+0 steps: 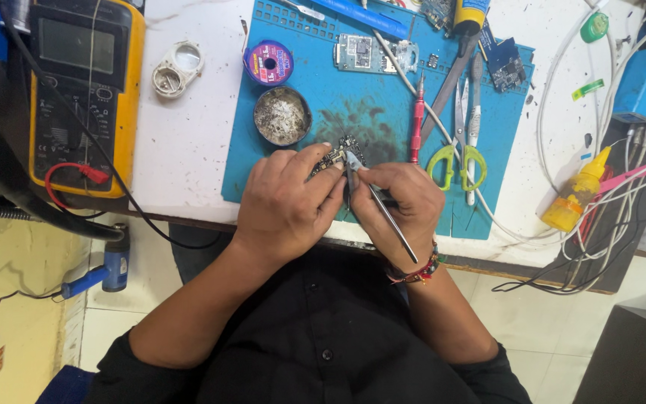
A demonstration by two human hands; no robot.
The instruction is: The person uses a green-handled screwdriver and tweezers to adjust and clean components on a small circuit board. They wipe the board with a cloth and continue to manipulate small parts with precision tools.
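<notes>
Pinching a small dark circuit board (336, 155) against the blue mat (383, 112), the left hand (289, 206) is closed on the board's near edge, fingers curled tight over it. The right hand (401, 202) grips metal tweezers (379, 202) like a pen, the tips meeting the board at its 3 o'clock side — what they nip, if anything, is too small to tell. The board sits at the mat's near middle, at 6 o'clock from the round tin of solder dross (282, 115).

Around it: a red-handled tool (416, 123) just at 1 o'clock, green-handled scissors (457, 135) farther at 3 o'clock, a purple solder wick spool (268, 62) at 11 o'clock, a yellow multimeter (84, 90) far at 9 o'clock on the worktop (188, 135).

Likely risks — the tips could skid across the board and knock off a tiny part if pressure goes sideways, or the board could pivot under the left fingers, since only one edge seems pinned.
</notes>
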